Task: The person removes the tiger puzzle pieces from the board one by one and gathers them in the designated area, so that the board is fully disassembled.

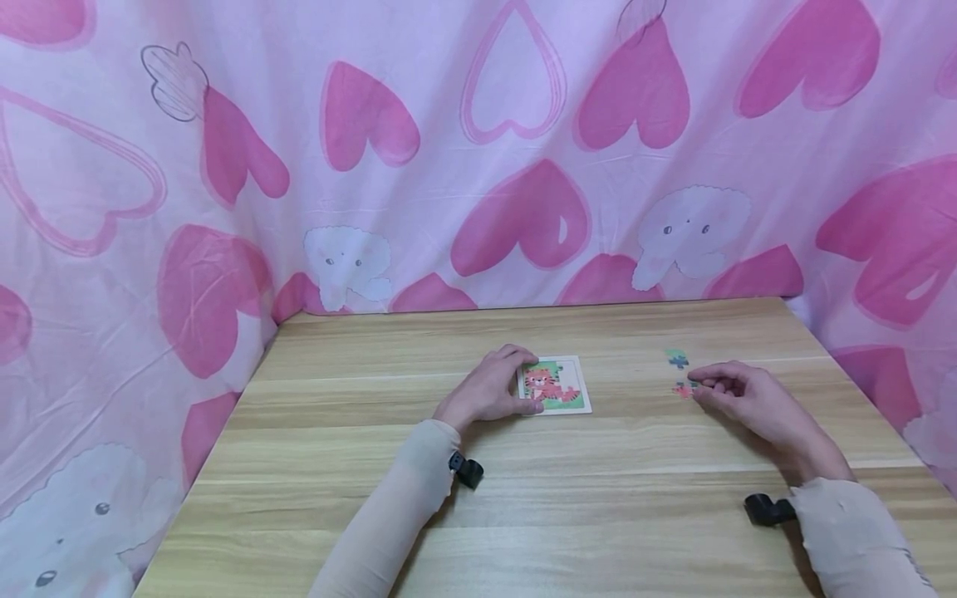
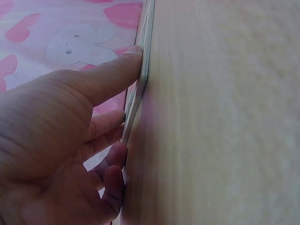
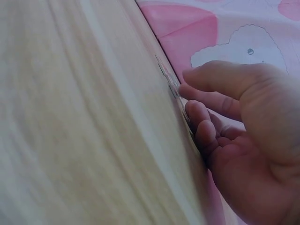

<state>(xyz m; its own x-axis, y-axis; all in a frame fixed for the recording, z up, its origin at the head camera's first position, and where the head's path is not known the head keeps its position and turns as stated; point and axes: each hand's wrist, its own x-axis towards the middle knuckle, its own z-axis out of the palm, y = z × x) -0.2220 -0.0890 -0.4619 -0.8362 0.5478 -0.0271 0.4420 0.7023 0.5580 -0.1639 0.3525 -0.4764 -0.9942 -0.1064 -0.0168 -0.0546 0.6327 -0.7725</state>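
The left hand [image 1: 489, 389] spans the left side of a tiger jigsaw tray [image 1: 581, 386], gripping it between thumb and fingers; the partly filled tray rests on the wood-grain surface [image 1: 635, 498]; well to its right lie green-and-blue jigsaw pieces [image 1: 677, 359], with a red jigsaw piece [image 1: 682, 389] nearer; the right hand [image 1: 755, 405] has curled fingers at the red one; I cannot tell whether they pinch it.

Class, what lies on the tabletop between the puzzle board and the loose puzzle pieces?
Nothing: the stretch of wooden tabletop between the puzzle board and the loose puzzle pieces is bare, as the head view shows.
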